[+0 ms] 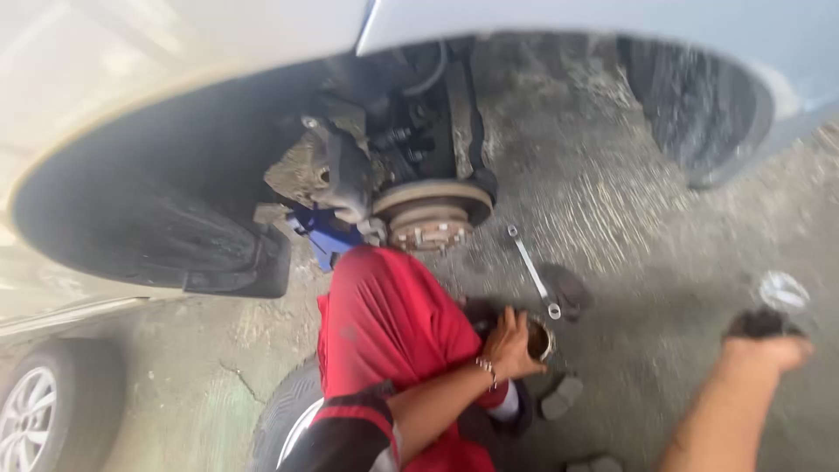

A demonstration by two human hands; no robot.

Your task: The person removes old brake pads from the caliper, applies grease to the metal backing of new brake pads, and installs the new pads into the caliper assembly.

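Head view looks down past our red-trousered knee at a car's open wheel arch, where the rusty round brake disc and studded hub hang bare with a blue jack stand just left of them. Our left hand rests on a small round metal tin on the concrete floor, fingers curled over its rim; we judge a steady grip from above keeps it from tipping. A long silver double-ended spanner lies just above the tin. Our right hand closes around a dark blurred object; what it is we cannot tell. A grey brake pad lies near the tin.
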